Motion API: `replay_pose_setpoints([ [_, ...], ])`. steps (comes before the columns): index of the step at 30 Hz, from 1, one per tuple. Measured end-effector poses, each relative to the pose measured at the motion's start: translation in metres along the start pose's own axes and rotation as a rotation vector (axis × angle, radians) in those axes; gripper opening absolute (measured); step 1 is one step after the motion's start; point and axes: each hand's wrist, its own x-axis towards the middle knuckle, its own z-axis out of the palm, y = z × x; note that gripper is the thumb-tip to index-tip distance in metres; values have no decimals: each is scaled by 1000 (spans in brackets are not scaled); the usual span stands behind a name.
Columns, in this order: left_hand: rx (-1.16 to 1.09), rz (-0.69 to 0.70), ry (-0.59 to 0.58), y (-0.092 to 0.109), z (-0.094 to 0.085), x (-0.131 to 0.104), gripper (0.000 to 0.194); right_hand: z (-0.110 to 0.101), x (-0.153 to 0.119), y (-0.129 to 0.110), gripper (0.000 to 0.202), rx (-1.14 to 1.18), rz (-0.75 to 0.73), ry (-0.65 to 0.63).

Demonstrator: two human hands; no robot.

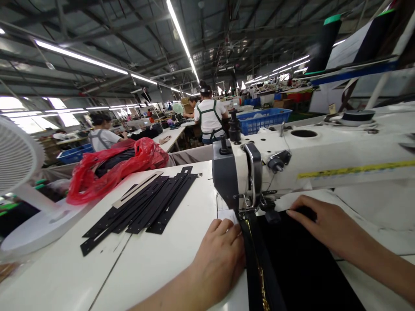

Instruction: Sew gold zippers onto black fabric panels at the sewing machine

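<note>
A black fabric piece [298, 263] with a gold-toothed zipper [257, 263] along its left side lies under the presser foot of a white sewing machine [324, 151]. My left hand [218, 255] is closed at the fabric's left edge beside the zipper, fingers curled just in front of the needle area; the thumb is hidden. On the far right edge of the fabric, my right hand [319, 220] pinches the cloth between thumb and fingers. The fabric hangs toward me over the near part of the table.
Several black slotted strips [145, 203] and a pale strip [138, 190] are piled on the white table [175, 255]. Behind them sits a red plastic bag [145, 153]. A white fan [19, 160] stands at left. A blue basket [266, 121] and co-workers [209, 114] are beyond.
</note>
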Motion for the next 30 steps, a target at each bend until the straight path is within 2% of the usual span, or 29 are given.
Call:
replay_pose_setpoints([
  [2,-4,1,4,0,-1,0,5,3,6,1,21,-160,-168,58],
  [6,-35,-36,46,4,1,-1,6,9,3,-13,23,-356,-324,170],
  [8,-67,-62,89,5,5,-2,8,15,-6,-31,26,-354,-450,266],
  [10,-121,-104,165,4,9,-3,12,23,-15,-50,25,-262,-557,298],
  [14,-200,-200,318,-5,18,-5,18,40,-22,-73,30,-57,-581,180],
  [17,-164,-108,348,-13,23,-4,20,43,-21,-74,35,-16,-589,157],
  [24,-66,81,322,-15,19,4,20,43,-21,-71,35,-40,-608,164],
  [30,65,121,257,-10,12,7,26,43,-20,-71,34,-58,-599,123],
])
